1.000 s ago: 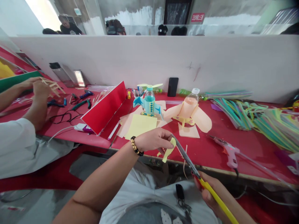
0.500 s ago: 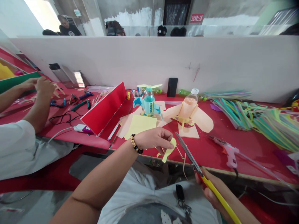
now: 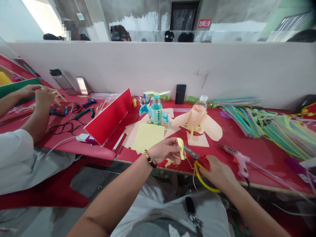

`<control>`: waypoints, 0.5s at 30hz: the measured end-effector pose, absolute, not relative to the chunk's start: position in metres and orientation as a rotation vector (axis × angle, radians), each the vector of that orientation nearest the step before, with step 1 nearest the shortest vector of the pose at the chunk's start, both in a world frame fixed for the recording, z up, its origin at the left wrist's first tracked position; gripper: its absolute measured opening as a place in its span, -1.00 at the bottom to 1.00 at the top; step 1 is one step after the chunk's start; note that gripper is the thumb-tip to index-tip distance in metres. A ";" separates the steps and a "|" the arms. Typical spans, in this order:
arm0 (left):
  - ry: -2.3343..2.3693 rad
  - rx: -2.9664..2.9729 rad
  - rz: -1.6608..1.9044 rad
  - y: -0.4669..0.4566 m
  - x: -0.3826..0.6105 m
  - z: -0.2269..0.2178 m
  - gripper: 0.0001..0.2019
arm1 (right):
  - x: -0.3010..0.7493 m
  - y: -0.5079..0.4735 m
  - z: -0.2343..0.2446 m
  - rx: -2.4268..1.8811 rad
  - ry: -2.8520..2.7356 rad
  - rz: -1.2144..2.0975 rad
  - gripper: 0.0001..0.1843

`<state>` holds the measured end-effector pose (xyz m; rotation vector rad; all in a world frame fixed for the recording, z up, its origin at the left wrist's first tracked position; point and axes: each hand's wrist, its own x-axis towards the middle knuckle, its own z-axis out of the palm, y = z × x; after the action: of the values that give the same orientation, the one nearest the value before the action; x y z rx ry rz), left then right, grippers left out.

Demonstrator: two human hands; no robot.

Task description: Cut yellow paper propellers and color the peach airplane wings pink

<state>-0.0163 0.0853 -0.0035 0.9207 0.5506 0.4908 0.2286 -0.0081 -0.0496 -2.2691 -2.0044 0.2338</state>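
Note:
My left hand (image 3: 163, 150) pinches a small curved piece of yellow paper (image 3: 181, 148) between thumb and fingers, and a dark beaded bracelet (image 3: 149, 158) sits on that wrist. My right hand (image 3: 218, 173) grips a pair of scissors with yellow handles (image 3: 201, 175). Their steel blades (image 3: 190, 152) point left and reach the edge of the paper. Thin paper scraps (image 3: 171, 161) lie on the red table (image 3: 261, 161) beneath my left hand. I cannot tell whether the blades are cutting.
Two paper-decorated plastic bottle models (image 3: 156, 112) stand beyond a yellow paper sheet (image 3: 148, 137). A hot glue gun (image 3: 240, 163) lies right, near bundled coloured strips (image 3: 278, 131). A red board (image 3: 108, 117) stands left. Beyond it, a co-worker's hands (image 3: 44, 97) hold wooden sticks.
My right hand has swung inward and up over the table, turning the scissors from a steep diagonal to nearly level. The blades now meet the yellow paper, which my left hand has raised and turned.

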 end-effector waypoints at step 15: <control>0.691 1.137 0.504 0.085 0.006 -0.027 -0.66 | 0.199 0.044 -0.024 -1.555 -1.601 0.807 -0.64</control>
<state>0.0061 0.0847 -0.0274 1.1367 0.6905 0.5040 0.1987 0.0443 -0.0242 -1.5555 -1.6008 0.8074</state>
